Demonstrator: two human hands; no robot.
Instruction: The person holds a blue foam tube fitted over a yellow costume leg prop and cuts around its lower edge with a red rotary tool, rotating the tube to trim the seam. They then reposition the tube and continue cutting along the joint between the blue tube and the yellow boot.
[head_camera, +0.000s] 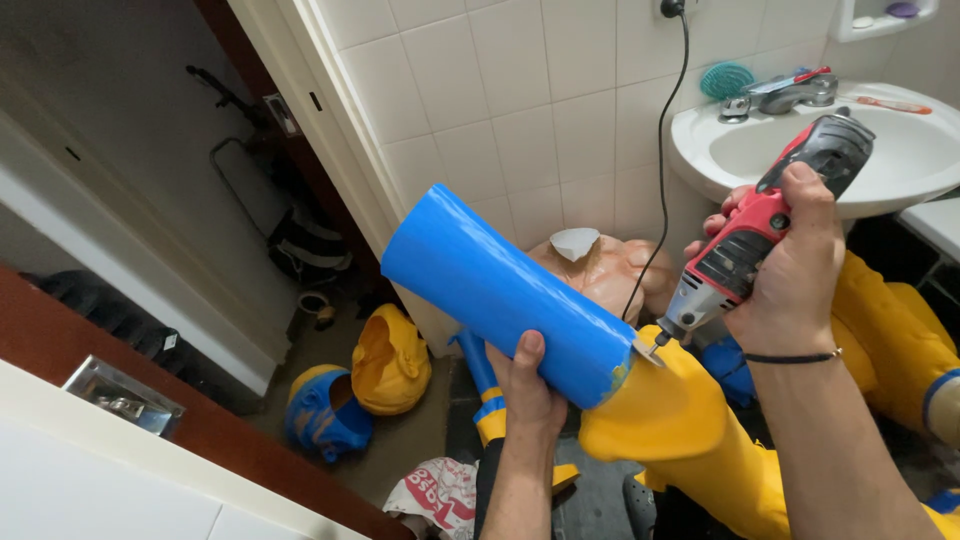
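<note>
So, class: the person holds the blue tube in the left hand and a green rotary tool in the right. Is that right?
Not quite. The head view shows the rotary tool in the right hand is red and grey, not green. The left hand does hold the blue tube.

Bright blue tube (500, 290) joined to a yellow moulded part (665, 410), red, grey and black rotary tool (765, 215) just right of the tube, black cord (665, 150) above it, white tiled wall (500, 100) behind, white sink (820, 150), teal brush (727, 79) on the sink, yellow and blue pieces (350, 390) on the floor left of the tube
</note>
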